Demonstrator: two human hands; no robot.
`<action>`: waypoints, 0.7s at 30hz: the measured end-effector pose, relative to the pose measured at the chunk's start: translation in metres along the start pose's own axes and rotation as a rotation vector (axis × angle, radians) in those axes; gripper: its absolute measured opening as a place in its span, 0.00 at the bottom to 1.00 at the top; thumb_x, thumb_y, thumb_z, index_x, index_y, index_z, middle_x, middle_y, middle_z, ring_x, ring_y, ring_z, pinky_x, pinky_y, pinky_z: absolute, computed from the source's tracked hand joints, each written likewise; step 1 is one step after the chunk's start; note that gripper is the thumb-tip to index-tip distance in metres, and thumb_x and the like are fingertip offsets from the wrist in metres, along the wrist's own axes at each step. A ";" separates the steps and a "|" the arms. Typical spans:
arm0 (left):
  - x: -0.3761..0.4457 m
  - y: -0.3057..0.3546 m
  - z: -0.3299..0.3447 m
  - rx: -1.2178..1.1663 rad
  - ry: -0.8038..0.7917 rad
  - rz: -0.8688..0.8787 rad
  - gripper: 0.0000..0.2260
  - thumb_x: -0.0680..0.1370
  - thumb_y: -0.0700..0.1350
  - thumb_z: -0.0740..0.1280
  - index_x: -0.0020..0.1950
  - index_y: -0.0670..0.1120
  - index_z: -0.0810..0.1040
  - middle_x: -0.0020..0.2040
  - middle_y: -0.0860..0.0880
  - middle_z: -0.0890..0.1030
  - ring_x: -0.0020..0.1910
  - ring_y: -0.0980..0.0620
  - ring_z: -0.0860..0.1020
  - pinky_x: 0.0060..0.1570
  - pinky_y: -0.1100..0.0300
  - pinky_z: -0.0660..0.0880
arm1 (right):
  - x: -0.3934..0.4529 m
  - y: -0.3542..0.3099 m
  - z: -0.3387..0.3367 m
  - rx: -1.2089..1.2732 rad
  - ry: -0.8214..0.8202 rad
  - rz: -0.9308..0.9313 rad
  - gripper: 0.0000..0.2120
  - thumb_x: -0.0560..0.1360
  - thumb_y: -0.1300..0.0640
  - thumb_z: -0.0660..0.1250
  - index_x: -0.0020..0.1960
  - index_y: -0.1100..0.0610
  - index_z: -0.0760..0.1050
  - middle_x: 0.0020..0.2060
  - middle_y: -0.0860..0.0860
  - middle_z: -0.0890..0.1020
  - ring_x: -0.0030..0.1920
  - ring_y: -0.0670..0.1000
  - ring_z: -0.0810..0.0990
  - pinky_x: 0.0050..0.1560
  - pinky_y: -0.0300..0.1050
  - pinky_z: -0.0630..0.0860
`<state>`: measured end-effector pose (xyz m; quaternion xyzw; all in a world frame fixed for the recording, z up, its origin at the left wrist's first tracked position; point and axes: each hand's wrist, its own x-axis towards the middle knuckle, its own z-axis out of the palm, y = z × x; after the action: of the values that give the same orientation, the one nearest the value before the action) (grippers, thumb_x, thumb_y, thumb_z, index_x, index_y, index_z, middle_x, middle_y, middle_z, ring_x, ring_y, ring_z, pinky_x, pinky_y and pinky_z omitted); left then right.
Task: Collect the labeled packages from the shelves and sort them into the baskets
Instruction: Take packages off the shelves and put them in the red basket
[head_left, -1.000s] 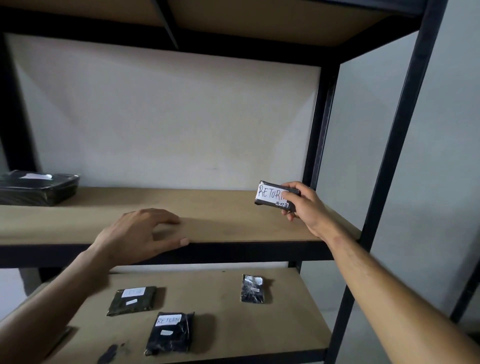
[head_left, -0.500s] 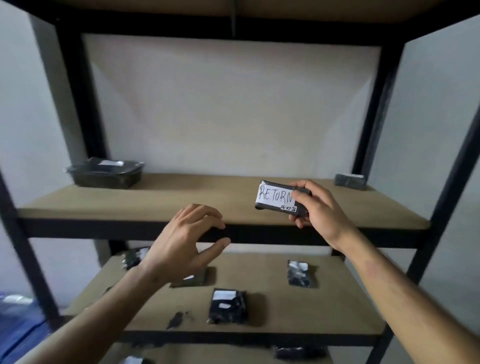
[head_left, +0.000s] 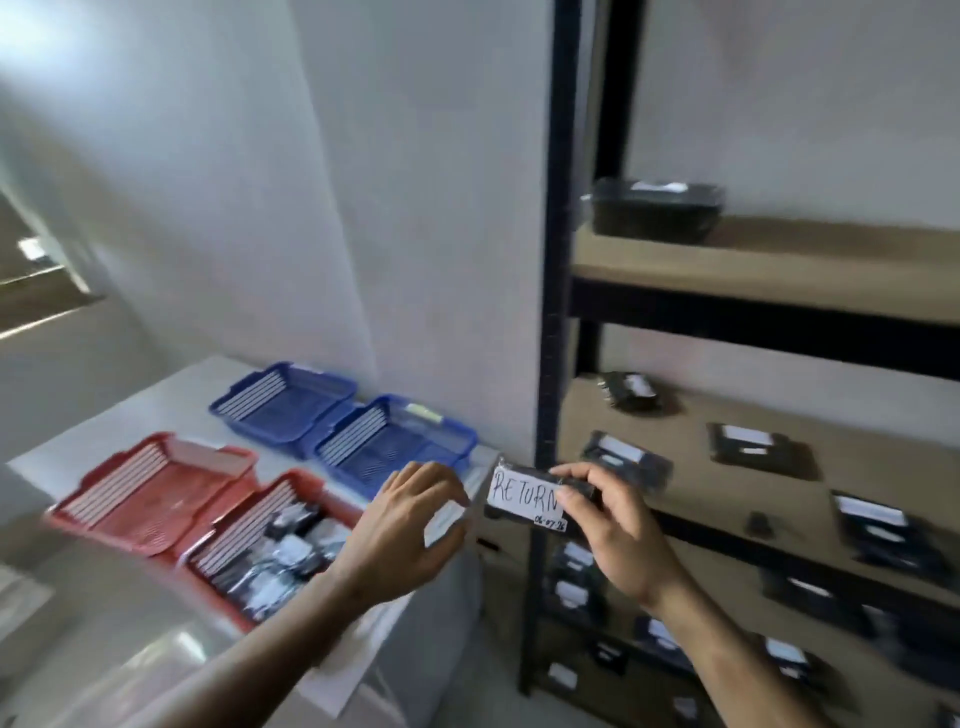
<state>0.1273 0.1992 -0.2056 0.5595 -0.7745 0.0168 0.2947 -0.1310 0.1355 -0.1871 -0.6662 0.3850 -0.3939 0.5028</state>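
the right hand (head_left: 618, 540) pinches the return package (head_left: 527, 499) at frame centre, its label facing the camera. the left hand (head_left: 405, 530), fingers loosely curled and holding nothing, hovers just left of it. behind, lower left, four baskets: the near red basket (head_left: 208, 571) holds packages. the view has swung left from the shelves (head_left: 727, 306) since half a second ago.
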 end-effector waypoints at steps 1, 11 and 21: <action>-0.020 -0.022 -0.005 0.007 -0.014 -0.042 0.05 0.78 0.48 0.71 0.53 0.52 0.78 0.53 0.56 0.77 0.52 0.49 0.78 0.53 0.51 0.75 | 0.006 0.011 0.027 -0.019 -0.025 0.025 0.04 0.79 0.57 0.68 0.53 0.52 0.80 0.47 0.49 0.86 0.50 0.50 0.84 0.53 0.44 0.79; -0.174 -0.210 -0.005 0.038 -0.315 -0.500 0.13 0.78 0.59 0.67 0.58 0.54 0.80 0.55 0.56 0.78 0.55 0.54 0.76 0.55 0.54 0.76 | 0.070 0.108 0.216 -0.318 -0.258 0.279 0.06 0.74 0.59 0.74 0.51 0.56 0.81 0.44 0.47 0.85 0.43 0.46 0.83 0.42 0.33 0.78; -0.216 -0.325 0.002 0.094 -0.803 -0.608 0.49 0.60 0.86 0.59 0.71 0.57 0.71 0.68 0.56 0.69 0.65 0.53 0.66 0.68 0.54 0.65 | 0.154 0.164 0.357 -0.689 -0.517 0.430 0.13 0.75 0.61 0.66 0.60 0.56 0.78 0.56 0.51 0.80 0.54 0.53 0.80 0.56 0.50 0.80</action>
<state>0.4547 0.2622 -0.4082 0.7347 -0.6273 -0.2512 -0.0603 0.2356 0.0942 -0.3916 -0.7756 0.4843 0.0481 0.4020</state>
